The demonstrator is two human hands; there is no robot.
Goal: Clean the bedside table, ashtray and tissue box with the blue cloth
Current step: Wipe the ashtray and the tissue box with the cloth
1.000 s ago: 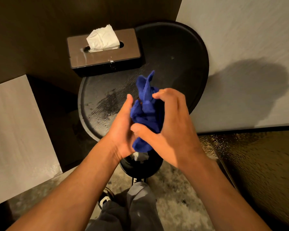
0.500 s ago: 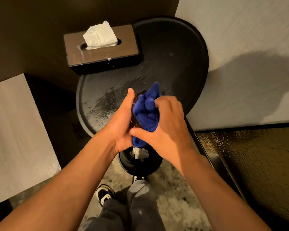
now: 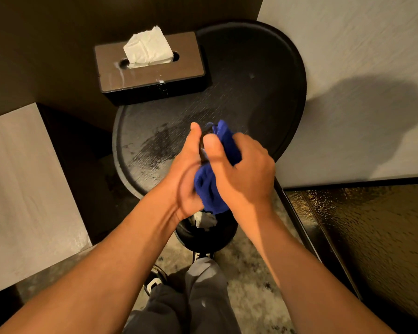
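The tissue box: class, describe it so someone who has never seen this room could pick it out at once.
Find the round black bedside table. At its far left edge sits the tissue box, a flat rectangular box with a brown top and black sides. Only it has a white tissue sticking up from a slot.

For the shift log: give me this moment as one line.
left hand: holds dark object, likely ashtray | right hand: grips blue cloth, wiping it | tissue box: rear-left of bedside table

Dark brown wall (image 3: 46,44) at upper left, pale textured wall (image 3: 348,56) at right under warm light, mottled stone floor (image 3: 246,280) below, glossy textured dark panel (image 3: 372,237) lower right
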